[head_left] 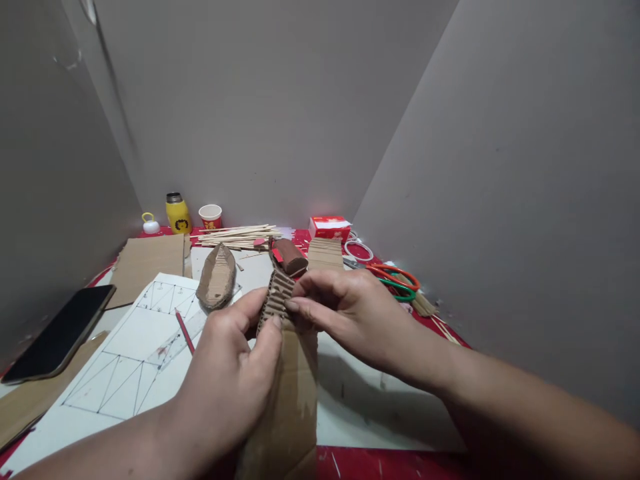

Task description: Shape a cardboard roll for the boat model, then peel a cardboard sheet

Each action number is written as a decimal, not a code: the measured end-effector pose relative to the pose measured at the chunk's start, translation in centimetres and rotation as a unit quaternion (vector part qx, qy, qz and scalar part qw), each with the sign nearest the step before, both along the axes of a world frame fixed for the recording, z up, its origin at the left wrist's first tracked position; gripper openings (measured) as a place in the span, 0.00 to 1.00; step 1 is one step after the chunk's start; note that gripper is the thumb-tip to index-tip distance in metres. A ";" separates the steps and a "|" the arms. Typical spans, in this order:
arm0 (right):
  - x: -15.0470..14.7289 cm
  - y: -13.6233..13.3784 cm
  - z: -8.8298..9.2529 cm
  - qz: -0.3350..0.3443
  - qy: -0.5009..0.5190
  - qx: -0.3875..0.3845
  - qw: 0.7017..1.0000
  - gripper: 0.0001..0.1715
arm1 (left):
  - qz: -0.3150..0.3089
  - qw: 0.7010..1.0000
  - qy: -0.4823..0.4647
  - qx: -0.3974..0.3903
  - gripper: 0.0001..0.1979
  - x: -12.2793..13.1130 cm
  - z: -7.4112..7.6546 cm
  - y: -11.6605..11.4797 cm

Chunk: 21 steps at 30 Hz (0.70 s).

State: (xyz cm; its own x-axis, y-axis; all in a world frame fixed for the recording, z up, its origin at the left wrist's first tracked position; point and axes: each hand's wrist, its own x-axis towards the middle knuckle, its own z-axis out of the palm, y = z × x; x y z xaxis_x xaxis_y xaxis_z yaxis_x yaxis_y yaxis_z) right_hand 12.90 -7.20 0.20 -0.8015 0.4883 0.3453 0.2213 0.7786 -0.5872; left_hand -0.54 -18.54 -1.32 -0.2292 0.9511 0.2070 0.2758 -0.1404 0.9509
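Observation:
Both hands grip one strip of brown corrugated cardboard (293, 387) that stands up from the near table edge. My left hand (235, 373) wraps round its middle, thumb pressed on the ribbed part. My right hand (345, 310) pinches the bare corrugated flutes (275, 300) at the strip's top, where the outer paper is peeled off. Beneath the hands lies a white sheet with a drawn line pattern (130, 360), and a red pencil (185, 331) rests on it.
A boat-shaped cardboard piece (217, 277), a bundle of wooden sticks (240, 235), a brown block (291, 256) and a corrugated piece (325, 253) lie behind. Scissors (397, 280) sit right, a black phone (63, 330) left. Yellow bottle (178, 213), paper cup (211, 216), red box (330, 227) stand by grey walls.

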 end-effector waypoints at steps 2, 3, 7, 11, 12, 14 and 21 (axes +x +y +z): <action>0.1 -0.7 0.2 0.010 0.003 0.061 0.998 0.11 | 0.010 0.999 0.025 0.021 0.15 0.2 0.2 -0.3; 0.0 -1.0 0.2 0.013 0.006 0.096 0.995 0.11 | 0.015 0.999 0.035 0.031 0.15 0.3 0.2 -0.4; -0.5 -1.7 -0.3 -0.002 0.037 0.199 0.979 0.08 | 0.025 0.997 0.038 0.055 0.15 0.4 0.3 -0.3; -0.9 -0.8 -1.0 -0.027 0.061 0.254 0.965 0.07 | 0.018 0.998 -0.045 0.034 0.14 0.4 0.2 0.2; -0.8 -0.4 -1.1 -0.039 0.060 0.259 0.963 0.07 | 0.019 0.997 -0.070 0.022 0.13 0.3 0.2 0.3; -0.2 0.2 -1.1 -0.066 0.063 0.250 0.964 0.08 | 0.025 0.994 -0.107 0.004 0.13 0.2 0.3 0.3; 1.6 0.1 -0.9 -0.003 0.126 0.182 0.975 0.03 | 0.018 0.987 -0.160 -0.017 0.13 0.0 0.5 0.2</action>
State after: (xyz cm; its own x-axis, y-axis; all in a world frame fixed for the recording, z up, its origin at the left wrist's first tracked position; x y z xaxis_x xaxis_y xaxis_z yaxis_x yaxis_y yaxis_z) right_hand 14.48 -7.13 -0.67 -0.6658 0.3014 0.6826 0.1105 0.9445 -0.3093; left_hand -0.52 -18.36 -0.79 -0.3121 0.9460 0.0872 -0.0352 -0.1032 0.9940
